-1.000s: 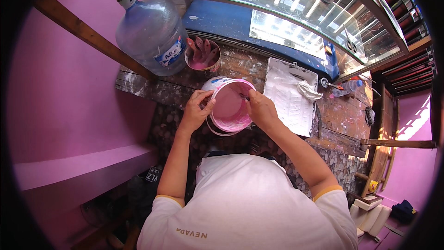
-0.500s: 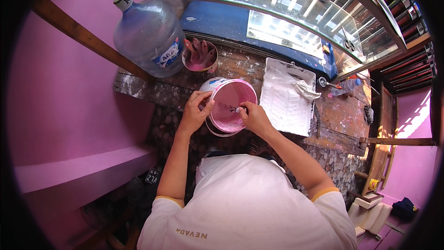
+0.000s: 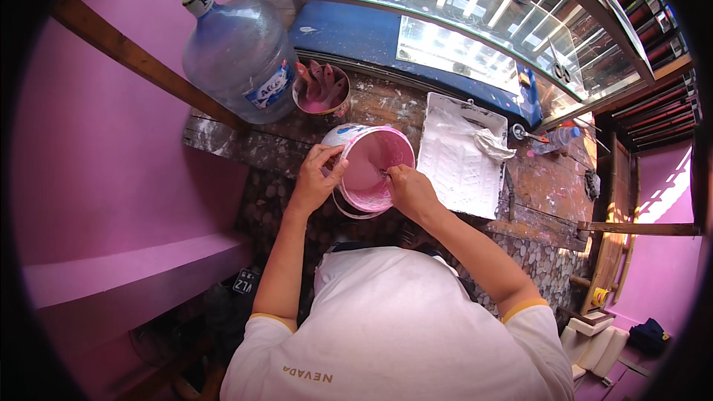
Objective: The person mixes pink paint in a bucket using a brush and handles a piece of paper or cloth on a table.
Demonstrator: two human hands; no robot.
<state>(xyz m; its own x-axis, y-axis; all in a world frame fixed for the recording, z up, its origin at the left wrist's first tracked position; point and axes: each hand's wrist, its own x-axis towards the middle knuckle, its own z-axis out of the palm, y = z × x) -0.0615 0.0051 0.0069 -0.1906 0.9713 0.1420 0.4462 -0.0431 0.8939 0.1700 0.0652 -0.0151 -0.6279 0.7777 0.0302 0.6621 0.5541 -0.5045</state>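
Worktop (image 3: 546, 178) front edge runs just beyond the hands, approx. L to R; bucket (image 3: 343, 134) sits at that edge, can't tell if its base is fully on the wood. Room L of bucket: bare strip of worktop, then wooden post (image 3: 148, 59) and pink wall (image 3: 111, 141). Behind: tin (image 3: 343, 113) w/ brushes (image 3: 322, 83) near bucket, big water jug (image 3: 238, 56) next to tin, then blue board (image 3: 342, 30) and glass case (image 3: 475, 15) closing off the back. R side: paint tray (image 3: 457, 174) w/ whitish rag (image 3: 492, 144) on it, close to R hand; plastic bottle (image 3: 555, 139) farther R. Both forearms come up from the lower edge, angled inward, elbows out. L hand (image 3: 316, 180): fingers + thumb bent at bucket's L rim, gripping it. R hand (image 3: 411, 189): at R side of the opening, fingers pinched around a small dark tool (image 3: 384, 172), mostly hidden, kind unclear; its tip is inside the bucket. Bucket is btwn the two hands, tilted, mouth twd the person, pink paint (image 3: 362, 162) inside, pale bail handle (image 3: 355, 214) hanging below the rim. Tool's in R fingers, over the paint; contact w/ paint unclear.
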